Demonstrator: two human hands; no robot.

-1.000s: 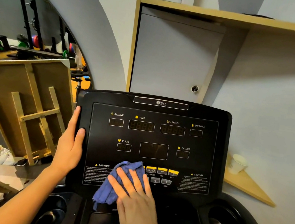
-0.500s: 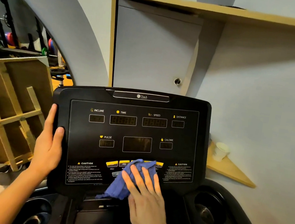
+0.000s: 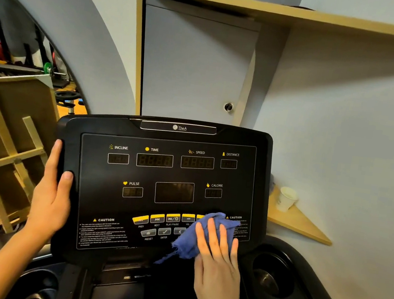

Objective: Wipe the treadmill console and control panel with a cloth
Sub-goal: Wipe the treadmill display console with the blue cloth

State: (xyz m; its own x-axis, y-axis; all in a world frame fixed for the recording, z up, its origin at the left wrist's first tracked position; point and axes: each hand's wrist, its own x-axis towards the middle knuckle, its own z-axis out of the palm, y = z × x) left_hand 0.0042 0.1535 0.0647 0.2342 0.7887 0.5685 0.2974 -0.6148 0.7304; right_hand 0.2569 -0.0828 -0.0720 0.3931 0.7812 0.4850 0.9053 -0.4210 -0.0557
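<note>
My right hand presses the blue cloth flat, fingers spread, on the console lower right, over the buttons. My left hand grips its left edge. Keep pressure light on keys.

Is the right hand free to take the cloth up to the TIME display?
Probably yes: the right hand presses the cloth low on the panel, and nothing lies between it and the TIME display.

A gym: treadmill console, weight racks behind the arch
</note>
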